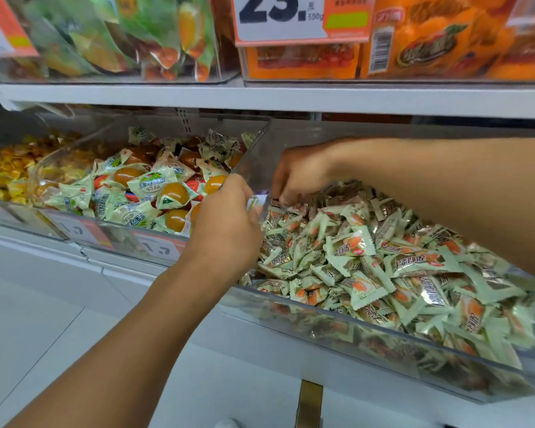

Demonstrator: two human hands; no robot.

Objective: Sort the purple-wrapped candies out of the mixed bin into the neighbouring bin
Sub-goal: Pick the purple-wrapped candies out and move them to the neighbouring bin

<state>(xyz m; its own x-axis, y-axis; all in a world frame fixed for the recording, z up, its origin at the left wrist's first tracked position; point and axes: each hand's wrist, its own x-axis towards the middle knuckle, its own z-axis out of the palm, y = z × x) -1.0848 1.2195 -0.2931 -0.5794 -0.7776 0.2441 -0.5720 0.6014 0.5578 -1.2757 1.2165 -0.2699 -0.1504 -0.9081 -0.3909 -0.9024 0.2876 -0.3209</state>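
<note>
A clear bin point(294, 307) on the right is heaped with pale green wrapped candies point(393, 257). A neighbouring clear bin point(254, 149) on its left holds green-and-white packets with orange sweets point(155, 186). My left hand point(226, 223) hovers at the wall between the two bins, its fingers curled round a candy with a purple and white wrapper point(258, 199). My right hand point(300, 173) reaches into the back left corner of the right bin, fingertips down among the candies; what they hold is hidden.
A third bin of yellow candies point(10, 171) sits at far left. Above runs a white shelf edge point(291, 97) with bagged snacks and a price sign point(278, 17). Price labels front the lower bins. White floor lies below left.
</note>
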